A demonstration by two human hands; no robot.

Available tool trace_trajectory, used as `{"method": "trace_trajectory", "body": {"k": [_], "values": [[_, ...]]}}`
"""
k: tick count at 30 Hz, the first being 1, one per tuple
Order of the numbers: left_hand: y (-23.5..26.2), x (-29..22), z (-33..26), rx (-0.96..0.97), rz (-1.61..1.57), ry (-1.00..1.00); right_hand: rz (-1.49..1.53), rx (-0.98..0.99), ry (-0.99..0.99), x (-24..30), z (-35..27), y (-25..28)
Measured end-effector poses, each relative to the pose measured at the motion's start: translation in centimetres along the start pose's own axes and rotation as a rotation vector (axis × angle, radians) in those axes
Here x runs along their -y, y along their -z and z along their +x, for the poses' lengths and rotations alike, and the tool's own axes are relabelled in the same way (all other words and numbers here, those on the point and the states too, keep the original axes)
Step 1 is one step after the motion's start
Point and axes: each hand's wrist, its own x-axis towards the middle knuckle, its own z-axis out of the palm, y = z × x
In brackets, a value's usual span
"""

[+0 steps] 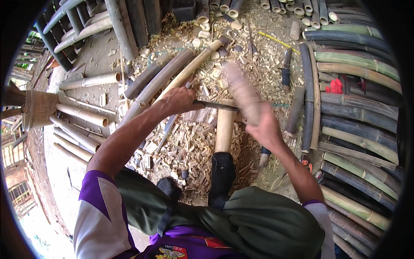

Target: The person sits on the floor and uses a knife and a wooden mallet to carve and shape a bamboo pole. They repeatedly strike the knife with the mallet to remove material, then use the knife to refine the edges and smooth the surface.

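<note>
My left hand (179, 100) grips the handle of a dark flat blade (214, 105), which lies across the top end of a short pale bamboo section (224, 127) standing upright in front of me. My right hand (264, 125) is closed around a pale wooden club (241, 88), blurred with motion, raised just above and to the right of the blade. My foot in a dark shoe (221, 170) rests against the base of the bamboo section.
Wood chips and offcuts (189, 146) cover the ground. Long green and dark bamboo poles (358, 129) are stacked on the right, pale cut lengths (84, 114) lie on the left. A brush (264, 157) and a dark-handled tool (286, 69) lie nearby. A red cloth (335, 86) sits among the poles.
</note>
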Motion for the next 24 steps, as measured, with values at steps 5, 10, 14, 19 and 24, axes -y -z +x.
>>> {"method": "trace_trajectory", "body": {"k": [5,10,14,19,24], "values": [[1.0,0.9,0.2,0.157,-0.086,0.071,-0.031,0.199,0.074,7.6,3.5,12.3],[-1.7,2.8,-0.5,0.106,-0.094,0.072,0.344,-0.386,0.486,11.7,2.7,16.1],[-1.1,0.8,0.8,0.117,-0.141,0.039,0.288,-0.226,0.231,2.6,4.6,3.3],[-2.2,2.2,0.9,0.089,-0.115,0.009,0.095,0.2,0.065,4.8,7.1,11.0],[-2.6,3.7,-0.6,0.069,-0.107,-0.023,0.372,-0.515,0.449,9.8,4.8,14.6]]}}
